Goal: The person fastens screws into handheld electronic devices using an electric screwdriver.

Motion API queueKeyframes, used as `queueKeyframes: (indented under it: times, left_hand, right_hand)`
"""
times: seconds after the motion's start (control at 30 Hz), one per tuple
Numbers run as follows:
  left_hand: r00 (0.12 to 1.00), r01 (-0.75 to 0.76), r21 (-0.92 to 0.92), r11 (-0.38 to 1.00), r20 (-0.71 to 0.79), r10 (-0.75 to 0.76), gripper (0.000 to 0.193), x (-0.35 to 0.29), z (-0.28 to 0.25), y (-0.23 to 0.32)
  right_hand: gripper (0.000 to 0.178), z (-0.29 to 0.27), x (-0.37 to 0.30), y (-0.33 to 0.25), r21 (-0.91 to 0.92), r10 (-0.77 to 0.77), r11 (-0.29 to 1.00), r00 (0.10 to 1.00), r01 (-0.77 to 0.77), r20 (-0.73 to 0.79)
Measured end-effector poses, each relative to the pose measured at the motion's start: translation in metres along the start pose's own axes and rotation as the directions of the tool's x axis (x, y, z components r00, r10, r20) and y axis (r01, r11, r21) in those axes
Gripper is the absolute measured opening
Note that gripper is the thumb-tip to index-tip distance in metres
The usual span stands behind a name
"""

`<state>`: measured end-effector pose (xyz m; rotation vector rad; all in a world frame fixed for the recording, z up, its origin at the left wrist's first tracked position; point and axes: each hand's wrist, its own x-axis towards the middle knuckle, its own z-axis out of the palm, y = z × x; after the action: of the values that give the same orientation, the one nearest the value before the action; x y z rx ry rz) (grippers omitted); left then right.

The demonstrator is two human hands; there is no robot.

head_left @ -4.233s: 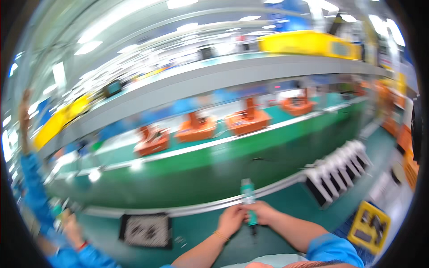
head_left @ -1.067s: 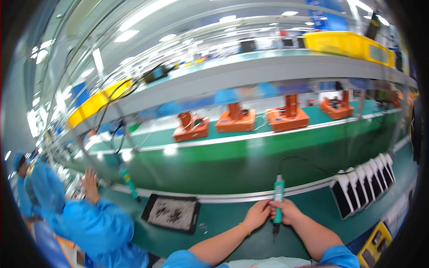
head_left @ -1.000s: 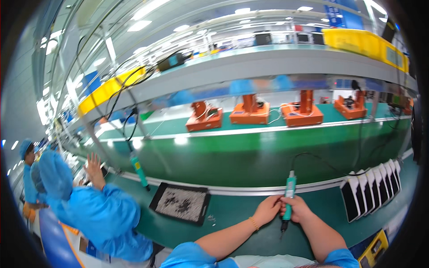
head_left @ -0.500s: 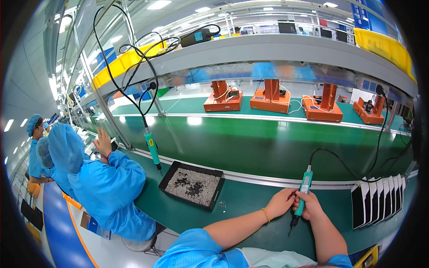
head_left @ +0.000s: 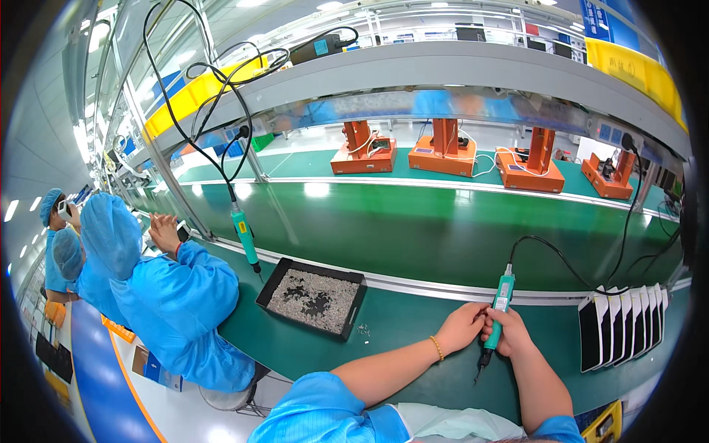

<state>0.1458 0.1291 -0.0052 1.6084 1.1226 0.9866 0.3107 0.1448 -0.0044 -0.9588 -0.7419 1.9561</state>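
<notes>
My right hand is wrapped round a green electric screwdriver, tilted with its black tip pointing down just above the green bench. My left hand, with a yellow bead bracelet at the wrist, meets the right at the screwdriver's side. Its fingers are closed together; what they pinch, if anything, is hidden. To the left of my hands lies a black tray filled with many tiny silvery screws. A few small bits lie on the bench beside it.
A second green screwdriver hangs by its cable above the tray. A row of white-and-black panels stands at right. Orange fixtures line the far bench beyond the green belt. A co-worker in blue sits at left.
My hands and the screwdriver stay almost as they were, while the view has shifted slightly. The nearest co-worker's hands have come together, and a farther person now holds up a white device.
</notes>
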Motion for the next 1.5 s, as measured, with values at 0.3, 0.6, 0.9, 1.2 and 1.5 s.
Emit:
queueKeyframes:
  times: [0.3,0.6,0.9,1.2,1.5]
  left_hand:
    - [0.999,-0.011,-0.017,1.000,0.031,0.012,0.032,0.002,0.010,-0.004]
    - [0.991,-0.096,0.264,0.960,-0.064,0.117,0.027,0.005,-0.003,-0.027]
    - [1.000,0.030,-0.201,0.979,0.006,-0.029,0.023,0.010,0.014,-0.027]
    - [1.000,0.000,-0.181,0.984,-0.013,-0.003,0.022,0.012,0.014,-0.037]
    - [1.000,-0.002,-0.203,0.979,0.000,0.002,0.023,0.012,0.012,-0.036]
  right_hand:
    - [0.015,-0.008,-0.009,-0.005,-0.005,-0.020,1.000,1.000,0.020,0.011]
    - [0.022,-0.004,0.014,0.013,0.030,0.040,0.999,0.993,-0.044,0.113]
    - [0.020,-0.010,0.002,0.005,0.038,-0.020,0.999,0.995,0.016,0.097]
    - [0.020,-0.011,0.005,0.004,0.028,0.010,1.000,0.997,-0.012,0.070]
    - [0.018,-0.011,0.008,0.008,0.033,0.005,0.999,0.996,-0.008,0.086]
